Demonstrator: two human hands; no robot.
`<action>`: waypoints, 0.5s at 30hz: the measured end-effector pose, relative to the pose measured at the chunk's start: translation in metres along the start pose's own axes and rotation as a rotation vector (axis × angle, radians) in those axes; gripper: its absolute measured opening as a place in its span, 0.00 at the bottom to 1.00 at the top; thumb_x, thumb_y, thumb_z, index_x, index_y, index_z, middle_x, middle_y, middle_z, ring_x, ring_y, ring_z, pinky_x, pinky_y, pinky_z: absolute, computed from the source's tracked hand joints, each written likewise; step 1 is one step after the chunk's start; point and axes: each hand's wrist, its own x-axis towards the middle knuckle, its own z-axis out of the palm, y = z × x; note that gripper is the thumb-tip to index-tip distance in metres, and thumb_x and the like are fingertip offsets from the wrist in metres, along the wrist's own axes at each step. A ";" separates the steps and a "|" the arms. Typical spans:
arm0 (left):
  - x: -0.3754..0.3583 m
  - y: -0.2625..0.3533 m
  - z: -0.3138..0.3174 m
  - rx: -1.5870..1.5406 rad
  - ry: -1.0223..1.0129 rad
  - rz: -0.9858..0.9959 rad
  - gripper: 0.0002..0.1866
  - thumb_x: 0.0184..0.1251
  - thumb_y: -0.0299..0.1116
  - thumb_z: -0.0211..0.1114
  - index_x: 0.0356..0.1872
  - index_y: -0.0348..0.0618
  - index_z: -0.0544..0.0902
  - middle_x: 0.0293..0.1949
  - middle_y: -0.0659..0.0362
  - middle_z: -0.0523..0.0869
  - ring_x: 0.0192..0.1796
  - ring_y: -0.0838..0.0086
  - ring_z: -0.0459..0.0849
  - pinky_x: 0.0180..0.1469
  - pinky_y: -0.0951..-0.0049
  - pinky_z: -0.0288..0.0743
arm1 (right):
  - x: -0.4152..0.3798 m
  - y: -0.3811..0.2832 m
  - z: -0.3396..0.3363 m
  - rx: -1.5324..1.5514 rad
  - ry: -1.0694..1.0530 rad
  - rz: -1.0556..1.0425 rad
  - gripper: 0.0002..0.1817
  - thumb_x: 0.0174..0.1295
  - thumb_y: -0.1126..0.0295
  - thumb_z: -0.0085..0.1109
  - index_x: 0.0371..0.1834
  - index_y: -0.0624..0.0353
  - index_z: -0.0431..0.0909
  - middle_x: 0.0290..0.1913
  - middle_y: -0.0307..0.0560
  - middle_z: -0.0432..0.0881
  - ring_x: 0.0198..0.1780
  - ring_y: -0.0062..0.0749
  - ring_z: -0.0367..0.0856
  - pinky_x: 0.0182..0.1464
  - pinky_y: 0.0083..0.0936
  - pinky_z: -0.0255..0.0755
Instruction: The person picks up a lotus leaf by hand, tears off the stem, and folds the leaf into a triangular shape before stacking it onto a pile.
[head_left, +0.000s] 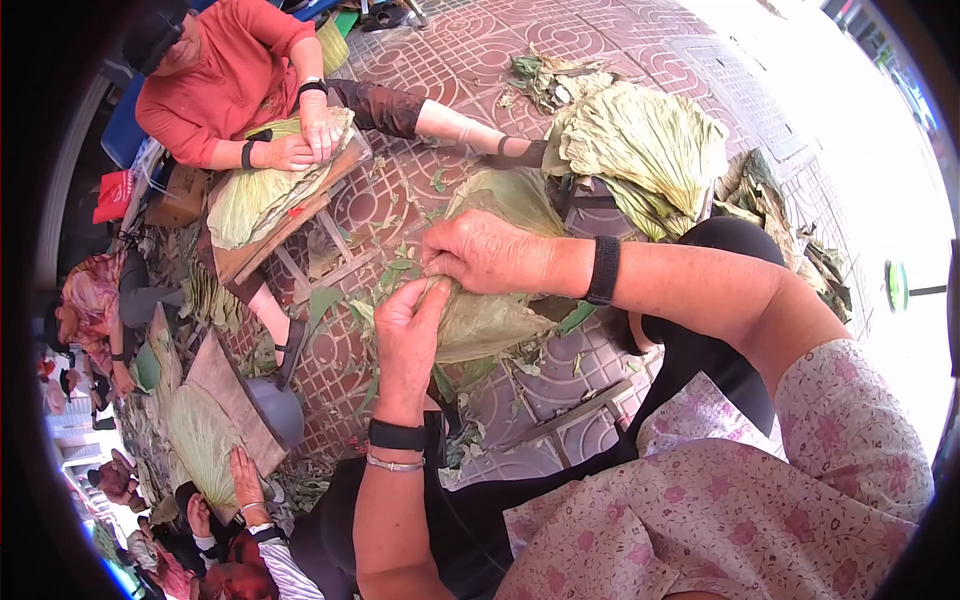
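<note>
A large dried lotus leaf (485,328), pale green and thin, hangs from my two hands over the tiled ground. My left hand (408,330) pinches its edge between thumb and fingers. Close above it, my right hand (490,252) is closed on the same edge, the fingers curled and partly hidden. Both wrists wear black bands. Another greenish leaf (510,195) shows just beyond my right hand.
A stack of folded lotus leaves (640,145) stands ahead to the right. Opposite, a person in red (225,85) presses leaves on a wooden board (240,262). At lower left, another person's hand (246,480) rests by a leaf. Leaf scraps litter the red tiles (420,80).
</note>
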 end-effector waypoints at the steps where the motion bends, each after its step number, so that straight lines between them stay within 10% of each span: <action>1: 0.000 0.000 0.000 0.002 0.004 0.004 0.10 0.71 0.29 0.64 0.44 0.32 0.87 0.31 0.68 0.84 0.34 0.89 0.75 0.36 0.82 0.70 | 0.000 -0.001 0.001 0.005 0.015 0.028 0.05 0.59 0.71 0.60 0.35 0.60 0.81 0.32 0.58 0.84 0.40 0.57 0.83 0.44 0.45 0.77; 10: -0.008 0.005 0.009 0.067 -0.029 0.041 0.10 0.72 0.30 0.64 0.45 0.32 0.87 0.33 0.67 0.85 0.35 0.87 0.77 0.38 0.81 0.73 | 0.009 0.033 0.005 0.209 0.166 0.341 0.06 0.65 0.72 0.61 0.36 0.65 0.82 0.28 0.46 0.84 0.31 0.25 0.84 0.35 0.30 0.78; 15: -0.007 0.001 0.005 0.005 0.011 0.024 0.11 0.73 0.31 0.64 0.45 0.33 0.87 0.34 0.67 0.86 0.36 0.87 0.78 0.40 0.82 0.73 | 0.014 0.042 -0.017 0.266 -0.084 0.461 0.11 0.69 0.65 0.61 0.37 0.64 0.83 0.30 0.40 0.84 0.33 0.23 0.83 0.37 0.25 0.78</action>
